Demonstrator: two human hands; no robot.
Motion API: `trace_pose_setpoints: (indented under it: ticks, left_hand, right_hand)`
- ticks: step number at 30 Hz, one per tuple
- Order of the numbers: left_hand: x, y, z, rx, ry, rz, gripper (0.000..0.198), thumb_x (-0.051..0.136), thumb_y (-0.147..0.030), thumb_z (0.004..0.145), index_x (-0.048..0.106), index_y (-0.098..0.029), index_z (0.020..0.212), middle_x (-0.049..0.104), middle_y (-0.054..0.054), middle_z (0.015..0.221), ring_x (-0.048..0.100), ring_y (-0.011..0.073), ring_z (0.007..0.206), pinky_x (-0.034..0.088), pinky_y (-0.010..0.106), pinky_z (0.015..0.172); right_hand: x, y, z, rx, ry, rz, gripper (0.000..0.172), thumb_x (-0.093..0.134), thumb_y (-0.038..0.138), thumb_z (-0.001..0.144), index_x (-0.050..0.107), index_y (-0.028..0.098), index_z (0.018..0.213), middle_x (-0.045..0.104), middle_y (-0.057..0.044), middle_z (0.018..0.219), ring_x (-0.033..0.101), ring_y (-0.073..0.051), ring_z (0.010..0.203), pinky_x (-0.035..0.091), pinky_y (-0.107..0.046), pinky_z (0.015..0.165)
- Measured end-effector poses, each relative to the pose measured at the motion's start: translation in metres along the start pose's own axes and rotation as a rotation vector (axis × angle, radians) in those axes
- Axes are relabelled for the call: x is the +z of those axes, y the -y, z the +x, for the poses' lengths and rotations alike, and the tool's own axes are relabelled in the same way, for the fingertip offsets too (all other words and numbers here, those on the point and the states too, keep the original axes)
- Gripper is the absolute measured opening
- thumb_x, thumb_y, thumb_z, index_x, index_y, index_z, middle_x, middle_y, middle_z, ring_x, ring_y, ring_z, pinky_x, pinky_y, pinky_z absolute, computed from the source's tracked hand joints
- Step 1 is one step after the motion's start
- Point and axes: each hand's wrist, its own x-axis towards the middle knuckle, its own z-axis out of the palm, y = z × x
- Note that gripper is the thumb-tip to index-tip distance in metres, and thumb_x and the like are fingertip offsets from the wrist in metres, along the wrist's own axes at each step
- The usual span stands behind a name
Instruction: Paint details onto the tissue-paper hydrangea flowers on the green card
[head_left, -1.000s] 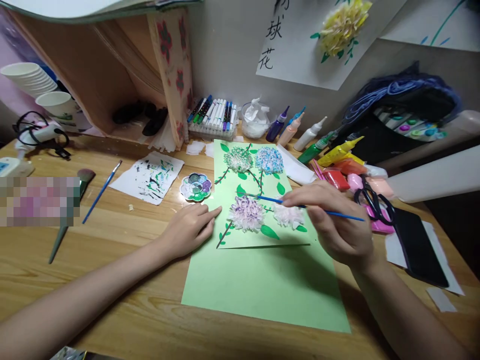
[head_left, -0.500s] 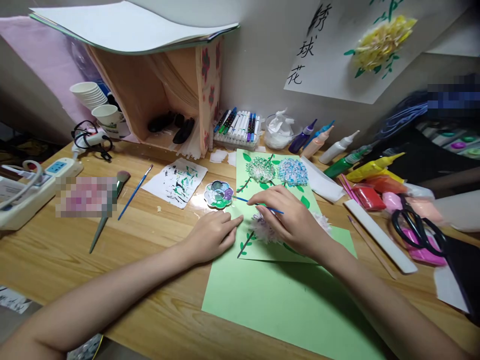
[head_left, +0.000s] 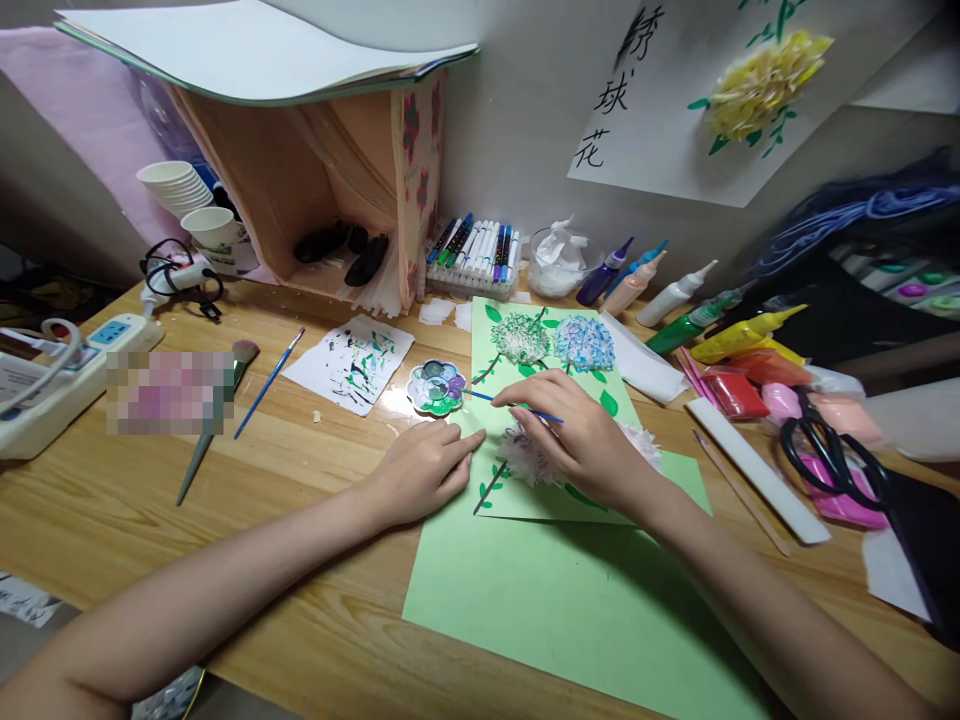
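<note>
My right hand (head_left: pixel 574 435) pinches a thin blue paintbrush (head_left: pixel 546 414). The brush's tip is at the right rim of a flower-shaped paint palette (head_left: pixel 435 388) with grey, purple and green wells. Below the palette rests my left hand (head_left: pixel 424 470), holding nothing. Its index finger reaches out to the left edge of a green flower picture (head_left: pixel 555 505), while the other fingers are bent. On the picture are a green-and-white flower (head_left: pixel 520 340), a blue one (head_left: pixel 585 343) and a pale purple one (head_left: pixel 529 455), partly hidden by my right hand. A larger green sheet (head_left: pixel 555 600) lies underneath.
Left of the palette lie a paint-smeared tissue (head_left: pixel 352 362), another blue brush (head_left: pixel 270 384) and a big makeup-type brush (head_left: pixel 217 420). Markers (head_left: pixel 476 250) stand behind. To the right are paint bottles (head_left: pixel 697 320), a white strip (head_left: pixel 757 470) and black scissors (head_left: pixel 836 465).
Almost nothing differs. The brush stays at the palette's rim in my right hand, and my left hand keeps its place; the whole view has shifted very slightly.
</note>
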Motion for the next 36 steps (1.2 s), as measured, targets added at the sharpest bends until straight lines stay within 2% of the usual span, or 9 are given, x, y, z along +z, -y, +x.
trace_pose_setpoints:
  ticks: [14, 18, 23, 26, 28, 31, 36]
  left_hand:
    - [0.001, 0.0, 0.001, -0.001, 0.005, 0.014, 0.035, 0.04, -0.019, 0.092, 0.06, -0.016, 0.12, 0.062, 0.006, 0.08, 0.057, 0.0192, 0.077, 0.043, 0.032, 0.068]
    - [0.0, 0.0, 0.0, 0.003, 0.012, 0.013, 0.035, 0.041, -0.019, 0.092, 0.061, -0.015, 0.12, 0.063, 0.007, 0.082, 0.057, 0.02, 0.078, 0.044, 0.032, 0.068]
    - [0.0, 0.002, 0.001, 0.01, -0.003, -0.008, 0.035, 0.039, -0.02, 0.092, 0.061, -0.015, 0.119, 0.061, 0.007, 0.079, 0.056, 0.019, 0.075, 0.044, 0.032, 0.067]
    - [0.001, 0.003, 0.002, 0.019, -0.01, -0.008, 0.035, 0.039, -0.02, 0.093, 0.061, -0.014, 0.12, 0.06, 0.006, 0.077, 0.055, 0.0181, 0.074, 0.043, 0.031, 0.066]
    - [0.002, 0.003, 0.002, 0.023, -0.008, -0.007, 0.036, 0.038, -0.02, 0.093, 0.06, -0.014, 0.121, 0.06, 0.006, 0.077, 0.055, 0.0179, 0.074, 0.043, 0.031, 0.066]
    - [0.002, 0.004, 0.002, 0.021, 0.002, -0.009, 0.037, 0.038, -0.021, 0.094, 0.059, -0.014, 0.123, 0.06, 0.006, 0.078, 0.055, 0.0183, 0.075, 0.044, 0.032, 0.068]
    - [0.001, 0.005, 0.003, 0.02, 0.016, -0.015, 0.038, 0.038, -0.021, 0.094, 0.058, -0.013, 0.125, 0.059, 0.006, 0.077, 0.055, 0.0182, 0.074, 0.044, 0.031, 0.068]
  right_hand:
    - [0.001, -0.001, 0.0, 0.004, -0.008, 0.021, 0.018, 0.043, 0.02, 0.095, 0.06, 0.018, 0.102, 0.071, -0.008, 0.095, 0.058, -0.021, 0.092, 0.049, -0.037, 0.079]
    - [-0.016, -0.001, -0.003, 0.031, -0.112, 0.059, 0.019, 0.043, 0.021, 0.095, 0.061, 0.02, 0.101, 0.07, -0.006, 0.094, 0.059, -0.02, 0.089, 0.047, -0.035, 0.078]
    - [-0.054, -0.004, -0.017, 0.141, -0.288, 0.15, 0.024, 0.043, 0.028, 0.096, 0.066, 0.025, 0.092, 0.069, -0.003, 0.084, 0.062, -0.019, 0.081, 0.046, -0.036, 0.074]
    - [-0.071, -0.009, -0.033, 0.224, -0.436, 0.213, 0.03, 0.042, 0.03, 0.096, 0.067, 0.026, 0.08, 0.066, -0.002, 0.07, 0.06, -0.017, 0.067, 0.046, -0.034, 0.063]
    - [-0.074, -0.013, -0.046, 0.268, -0.489, 0.245, 0.031, 0.043, 0.03, 0.096, 0.067, 0.026, 0.076, 0.064, -0.001, 0.064, 0.056, -0.016, 0.059, 0.043, -0.032, 0.055]
    - [-0.072, -0.022, -0.062, 0.273, -0.422, 0.242, 0.03, 0.043, 0.029, 0.096, 0.068, 0.024, 0.078, 0.066, -0.001, 0.065, 0.057, -0.015, 0.058, 0.042, -0.03, 0.053]
    - [-0.068, -0.027, -0.069, 0.238, -0.291, 0.205, 0.032, 0.041, 0.028, 0.096, 0.067, 0.02, 0.08, 0.067, -0.002, 0.07, 0.06, -0.013, 0.064, 0.047, -0.028, 0.061]
